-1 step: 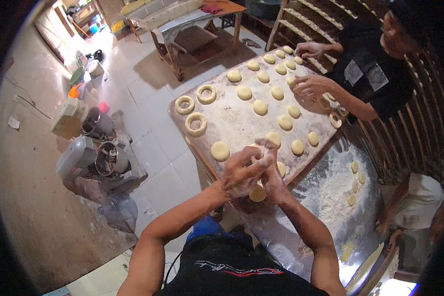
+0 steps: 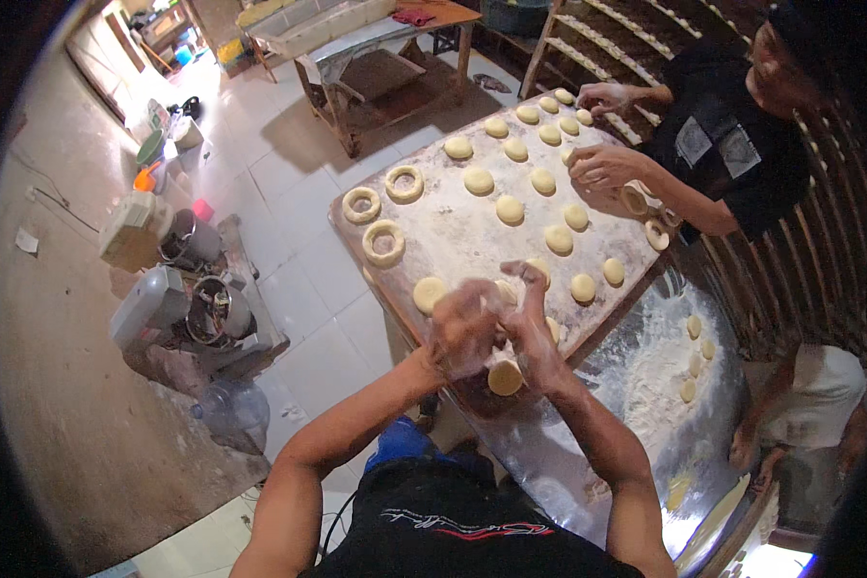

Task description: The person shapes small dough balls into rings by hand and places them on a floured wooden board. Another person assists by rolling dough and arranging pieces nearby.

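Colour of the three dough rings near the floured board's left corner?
Round dough rings: pale yellow; best in head view.

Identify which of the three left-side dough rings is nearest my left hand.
The lowest dough ring in view; both others are higher, farther from the left hand.

A thick, smooth round of yellow dough (image 2: 505, 379) sits whole by the near edge of the floured worktop (image 2: 458, 234), just below the hands (image 2: 494, 323). Another pale round (image 2: 430, 294) lies flat beside the left one. Beyond the right one's fingers (image 2: 530, 279) a third round (image 2: 543, 267) is partly covered; a fourth (image 2: 554, 328) peeks out at its right. Any dough between the palms is hidden.
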### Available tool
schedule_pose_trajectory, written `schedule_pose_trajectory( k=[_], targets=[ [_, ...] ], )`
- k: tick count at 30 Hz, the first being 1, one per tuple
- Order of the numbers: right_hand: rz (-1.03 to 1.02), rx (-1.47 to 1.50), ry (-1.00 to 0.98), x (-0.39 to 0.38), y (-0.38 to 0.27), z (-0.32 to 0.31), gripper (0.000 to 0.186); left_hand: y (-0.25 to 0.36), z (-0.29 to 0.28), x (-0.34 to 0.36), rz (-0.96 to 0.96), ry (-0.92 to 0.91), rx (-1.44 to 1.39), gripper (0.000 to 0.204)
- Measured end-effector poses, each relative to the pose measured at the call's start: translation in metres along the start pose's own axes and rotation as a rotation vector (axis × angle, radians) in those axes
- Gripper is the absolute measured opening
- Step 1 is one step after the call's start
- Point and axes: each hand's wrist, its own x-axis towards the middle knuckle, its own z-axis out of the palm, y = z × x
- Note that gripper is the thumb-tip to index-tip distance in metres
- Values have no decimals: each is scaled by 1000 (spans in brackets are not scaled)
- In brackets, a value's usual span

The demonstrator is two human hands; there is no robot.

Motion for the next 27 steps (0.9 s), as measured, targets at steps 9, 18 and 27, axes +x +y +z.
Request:
schedule_pose_trajectory(
  k=[9, 18, 27],
  targets=[
    [-89, -59, -76, 97, 6, 33, 40, -70, -27, 29, -37, 1, 266, 36],
    [-702, -913, 288, 180, -5, 11, 41, -143, -57, 77, -465, 65, 340, 33],
    [-10, -1291, -23, 43, 11, -50, 18, -55, -79, -5, -524, -700, 626, 31]
  ],
)
